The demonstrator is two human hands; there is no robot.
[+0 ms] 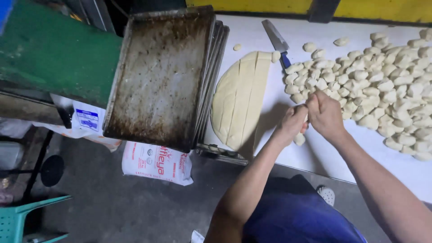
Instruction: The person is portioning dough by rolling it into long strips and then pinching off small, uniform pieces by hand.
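One strip of dough [300,135] is gripped between the two hands over the white worktop [315,157], the left hand [293,122] and right hand [325,113] both clamped on it, close together. Just right of them, a heap of cut dough pieces [387,85], too many to count, is spread out. One scored dough slab [240,99] lies to the left, one blue-handled knife [278,44] beyond it, and a stack of several blackened baking trays [162,76] beside it.

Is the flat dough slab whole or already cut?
Cut: the dough slab shows parallel slits dividing it into strips that lie together on the white table.
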